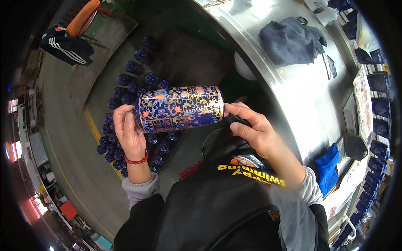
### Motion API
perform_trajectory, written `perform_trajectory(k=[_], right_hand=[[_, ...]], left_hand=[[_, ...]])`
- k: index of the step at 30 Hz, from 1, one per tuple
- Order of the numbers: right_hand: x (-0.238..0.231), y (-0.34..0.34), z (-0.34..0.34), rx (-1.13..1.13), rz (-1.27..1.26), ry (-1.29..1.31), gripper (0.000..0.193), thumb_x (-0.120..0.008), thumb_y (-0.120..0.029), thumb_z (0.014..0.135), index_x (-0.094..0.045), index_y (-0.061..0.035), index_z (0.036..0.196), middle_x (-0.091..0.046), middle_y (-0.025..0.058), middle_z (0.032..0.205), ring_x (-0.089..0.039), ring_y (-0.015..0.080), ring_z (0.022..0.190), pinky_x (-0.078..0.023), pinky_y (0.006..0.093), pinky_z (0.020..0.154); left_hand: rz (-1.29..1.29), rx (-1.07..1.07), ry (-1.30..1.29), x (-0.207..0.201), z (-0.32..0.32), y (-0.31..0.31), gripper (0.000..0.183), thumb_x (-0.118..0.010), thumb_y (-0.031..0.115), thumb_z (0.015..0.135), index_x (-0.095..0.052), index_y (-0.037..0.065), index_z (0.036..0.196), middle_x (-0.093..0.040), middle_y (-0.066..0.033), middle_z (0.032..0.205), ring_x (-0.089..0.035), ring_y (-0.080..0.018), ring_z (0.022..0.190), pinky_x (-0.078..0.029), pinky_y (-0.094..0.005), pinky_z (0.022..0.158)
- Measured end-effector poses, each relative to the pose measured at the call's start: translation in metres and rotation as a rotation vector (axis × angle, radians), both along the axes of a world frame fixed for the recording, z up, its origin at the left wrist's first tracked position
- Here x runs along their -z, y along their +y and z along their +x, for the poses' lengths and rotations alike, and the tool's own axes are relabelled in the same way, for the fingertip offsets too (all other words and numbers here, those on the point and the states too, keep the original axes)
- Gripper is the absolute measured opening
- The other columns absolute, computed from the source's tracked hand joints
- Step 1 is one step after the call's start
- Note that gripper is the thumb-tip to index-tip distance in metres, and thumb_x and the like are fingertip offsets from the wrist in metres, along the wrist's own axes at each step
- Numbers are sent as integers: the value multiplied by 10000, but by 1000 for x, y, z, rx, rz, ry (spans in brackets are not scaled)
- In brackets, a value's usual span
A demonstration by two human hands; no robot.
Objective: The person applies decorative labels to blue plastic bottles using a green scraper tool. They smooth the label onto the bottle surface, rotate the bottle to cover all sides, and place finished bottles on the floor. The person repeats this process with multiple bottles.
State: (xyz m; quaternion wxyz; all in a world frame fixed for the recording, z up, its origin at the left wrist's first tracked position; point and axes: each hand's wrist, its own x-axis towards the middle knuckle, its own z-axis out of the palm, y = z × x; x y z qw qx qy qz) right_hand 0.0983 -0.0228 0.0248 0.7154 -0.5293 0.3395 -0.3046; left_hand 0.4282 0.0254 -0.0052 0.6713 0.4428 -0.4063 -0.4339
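Note:
A dark blue ceramic bottle, covered in coloured flowers, gold scrolls and a framed panel, lies on its side in the air before me. My left hand, a red beaded bracelet on its wrist, closes round the narrow neck at the bottle's left end. At the right end the fingers of my right hand press against the base, partly hidden behind it. The right thumb stands apart from the bottle.
Several dark blue bottles stand on the floor beyond and below my hands. To the right is a metal worktop bearing a dark grey cloth and a blue cloth. More blue bottles line the far right. A striped dark garment hangs at upper left.

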Motion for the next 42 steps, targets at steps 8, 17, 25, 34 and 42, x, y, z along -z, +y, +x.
perform_trajectory(k=[8, 17, 25, 34, 42], right_hand=[[-9, 11, -10, 78, 387, -94, 414, -589, -28, 969, -589, -45, 1382, -589, -4, 1264, -572, 86, 1025, -494, 252, 871], [-14, 14, -18, 44, 328, -84, 517, -548, 42, 952, -556, -89, 1453, -558, 8, 1244, -565, 100, 1011, -503, 236, 845], [-7, 17, -19, 141, 484, -140, 529, -573, 78, 911, -580, -49, 1424, -552, 20, 1236, -556, 129, 1022, -506, 278, 821], [3, 20, -24, 187, 528, -174, 525, -566, 96, 901, -593, -41, 1407, -594, 39, 1236, -584, 150, 991, -534, 303, 817], [10, 19, -24, 186, 523, -179, 561, -545, 93, 898, -551, -38, 1444, -608, 44, 1274, -592, 141, 999, -535, 302, 818]], left_hand=[[72, -50, -36, -10, -16, -1, 254, -541, 190, 1055, -519, 23, 1246, -555, 44, 818, -421, 17, 590, -338, -140, 520], [137, -61, -62, -16, -16, 1, 259, -573, 254, 1046, -545, 38, 1186, -565, 42, 807, -468, 6, 599, -335, -149, 480], [74, 14, -170, -29, -23, 4, 279, -655, 280, 1009, -567, 41, 1123, -559, 42, 886, -473, -16, 731, -384, -180, 626], [31, 84, -292, -33, -22, 6, 353, -645, 271, 1012, -585, 17, 1250, -514, 15, 1064, -435, -38, 806, -368, -191, 725], [20, 103, -390, -42, -27, 3, 391, -645, 324, 1009, -549, 30, 1248, -510, 65, 879, -407, 6, 672, -302, -165, 559]])
